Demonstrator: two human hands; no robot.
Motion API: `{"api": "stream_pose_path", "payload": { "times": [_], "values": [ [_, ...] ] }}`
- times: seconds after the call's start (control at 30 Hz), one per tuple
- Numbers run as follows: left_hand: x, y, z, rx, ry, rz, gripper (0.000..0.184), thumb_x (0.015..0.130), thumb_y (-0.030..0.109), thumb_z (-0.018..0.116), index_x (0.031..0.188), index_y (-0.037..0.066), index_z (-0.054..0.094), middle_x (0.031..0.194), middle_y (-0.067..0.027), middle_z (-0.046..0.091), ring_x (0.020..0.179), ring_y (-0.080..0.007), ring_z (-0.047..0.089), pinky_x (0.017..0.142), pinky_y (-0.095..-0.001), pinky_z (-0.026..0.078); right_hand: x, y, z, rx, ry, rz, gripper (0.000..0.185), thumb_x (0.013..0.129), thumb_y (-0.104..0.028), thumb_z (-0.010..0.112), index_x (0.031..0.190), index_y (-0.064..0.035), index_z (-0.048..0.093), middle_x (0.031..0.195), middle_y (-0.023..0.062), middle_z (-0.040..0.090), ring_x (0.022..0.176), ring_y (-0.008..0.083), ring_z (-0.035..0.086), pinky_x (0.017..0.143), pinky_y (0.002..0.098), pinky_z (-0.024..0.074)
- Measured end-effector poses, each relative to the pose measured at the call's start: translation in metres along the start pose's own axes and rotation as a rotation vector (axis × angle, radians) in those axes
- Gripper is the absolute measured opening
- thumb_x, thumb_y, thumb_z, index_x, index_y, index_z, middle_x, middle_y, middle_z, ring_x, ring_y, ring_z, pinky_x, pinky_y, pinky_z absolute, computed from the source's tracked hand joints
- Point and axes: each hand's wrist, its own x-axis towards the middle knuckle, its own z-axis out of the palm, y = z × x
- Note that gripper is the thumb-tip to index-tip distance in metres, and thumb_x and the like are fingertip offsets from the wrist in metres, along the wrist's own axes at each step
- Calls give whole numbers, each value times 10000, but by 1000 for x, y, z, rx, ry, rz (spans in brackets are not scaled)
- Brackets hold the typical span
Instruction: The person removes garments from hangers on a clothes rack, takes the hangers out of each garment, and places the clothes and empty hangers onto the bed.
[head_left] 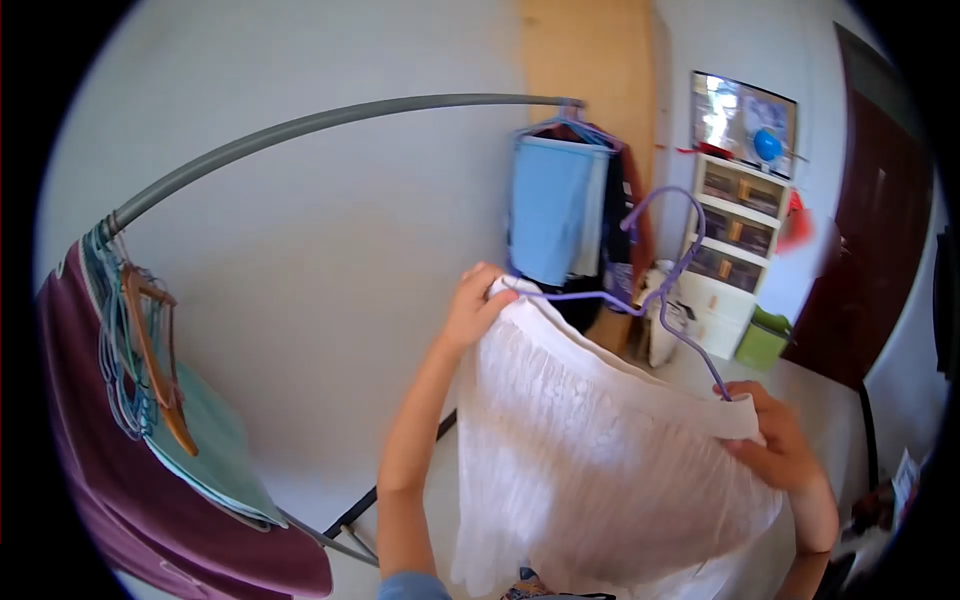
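Note:
A white gathered skirt [600,450] with a smooth waistband hangs between my two hands. My left hand [474,308] pinches the waistband's left corner, thumb on the near side. At the other end, my right hand [775,440] grips the waistband's right corner. A purple hanger [655,298] has its hook pointing up above the skirt. Its left arm reaches to the waistband at my left fingers, and its right arm runs down to the waistband beside my right hand. How the hanger's ends sit inside the waistband is hidden.
A grey clothes rail [330,118] curves across. Light blue clothing [560,205] hangs at its far end; bare hangers [150,350], a mint garment [215,450] and a maroon garment [130,480] hang at left. Behind stand a drawer unit [738,235], a green bin [765,338] and a dark door [865,220].

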Motion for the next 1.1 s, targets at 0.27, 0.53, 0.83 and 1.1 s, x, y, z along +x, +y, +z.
{"api": "stream_pose_path", "payload": {
  "times": [0.27, 0.53, 0.83, 1.1],
  "values": [
    [50, -64, -114, 417, 573, -114, 228, 750, 240, 496, 840, 31, 502, 835, -77, 454, 796, -194, 391, 696, -257, 321, 168, -57, 46, 771, -74, 59, 297, 712, -151, 487, 944, 35, 492, 856, 73, 510, 779, 130, 484, 701, 246, 368],
    [54, -69, -168, -374, 709, -489, 462, 801, 376, 365, 1129, 50, 356, 1061, -62, 444, 966, -154, 418, 815, -282, 337, 351, -81, 83, 692, -251, -218, 352, 658, -248, 576, 842, 46, 514, 799, 97, 522, 739, 147, 500, 675, 244, 379],
    [5, -137, -170, -335, 510, -657, 554, 816, 414, 292, 1206, 26, 225, 1205, -100, 312, 1122, -193, 272, 934, -304, 198, 465, -70, 190, 778, -295, -560, 232, 685, -216, 539, 705, 15, 554, 656, 84, 541, 559, 129, 510, 505, 246, 407],
    [-93, -153, -167, -219, 834, -752, 557, 817, 412, 293, 1210, 27, 214, 1213, -102, 303, 1125, -199, 270, 934, -311, 203, 452, -53, 269, 887, -120, -770, 230, 718, -158, 482, 643, 53, 534, 1054, 147, 375, 975, 241, 364, 762, 305, 346]
  ]
}}
